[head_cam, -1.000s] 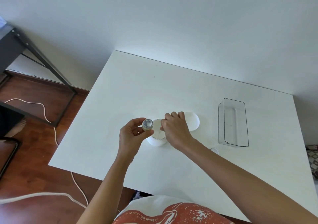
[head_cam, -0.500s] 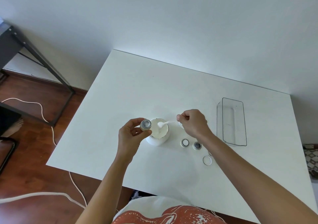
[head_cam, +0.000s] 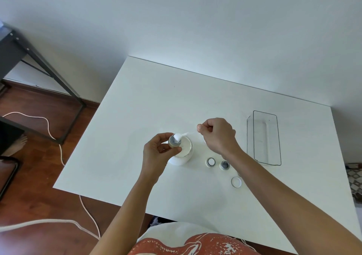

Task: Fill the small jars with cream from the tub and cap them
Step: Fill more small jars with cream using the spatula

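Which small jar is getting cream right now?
The small jar held in the left hand over the tub; the spatula touches its mouth. The two other jars sit untouched on the table.

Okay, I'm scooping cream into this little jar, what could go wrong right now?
The cream blob on the spatula looks about as wide as the small jar mouth, so it may smear the rim. The left hand holds the jar above the open tub, so drips probably fall back in. Your right forearm crosses near the loose cap.
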The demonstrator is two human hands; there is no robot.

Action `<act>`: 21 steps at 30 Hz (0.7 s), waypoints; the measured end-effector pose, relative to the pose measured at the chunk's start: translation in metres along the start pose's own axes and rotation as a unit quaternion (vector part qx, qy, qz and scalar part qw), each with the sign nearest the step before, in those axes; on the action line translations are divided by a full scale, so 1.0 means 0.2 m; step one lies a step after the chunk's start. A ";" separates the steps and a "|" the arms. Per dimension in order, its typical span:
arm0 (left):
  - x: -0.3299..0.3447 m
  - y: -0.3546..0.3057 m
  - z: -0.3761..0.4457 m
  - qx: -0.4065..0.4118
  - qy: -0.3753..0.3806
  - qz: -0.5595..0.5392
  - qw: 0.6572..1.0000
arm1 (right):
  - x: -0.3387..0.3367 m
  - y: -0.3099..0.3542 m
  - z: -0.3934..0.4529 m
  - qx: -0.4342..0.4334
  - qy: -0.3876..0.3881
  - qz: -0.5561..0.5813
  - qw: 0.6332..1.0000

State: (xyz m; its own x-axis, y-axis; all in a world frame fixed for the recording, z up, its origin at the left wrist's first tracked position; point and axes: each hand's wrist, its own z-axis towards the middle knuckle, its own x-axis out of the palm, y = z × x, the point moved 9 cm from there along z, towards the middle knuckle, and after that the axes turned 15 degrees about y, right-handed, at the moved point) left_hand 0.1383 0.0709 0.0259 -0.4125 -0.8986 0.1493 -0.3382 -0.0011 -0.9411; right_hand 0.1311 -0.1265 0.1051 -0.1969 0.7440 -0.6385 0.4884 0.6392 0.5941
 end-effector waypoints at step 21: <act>-0.01 0.00 0.00 0.000 -0.003 -0.017 1.000 | 0.10 0.27 -0.45 -0.400 -0.272 -0.361 0.798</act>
State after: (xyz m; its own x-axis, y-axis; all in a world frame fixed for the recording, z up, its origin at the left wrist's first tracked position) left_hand 0.1395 0.0725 0.0251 -0.3959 -0.9005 0.1797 -0.3525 -0.0317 -0.9353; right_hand 0.0763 -0.0596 0.1681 0.3221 0.0713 -0.9440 -0.3266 0.9443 -0.0400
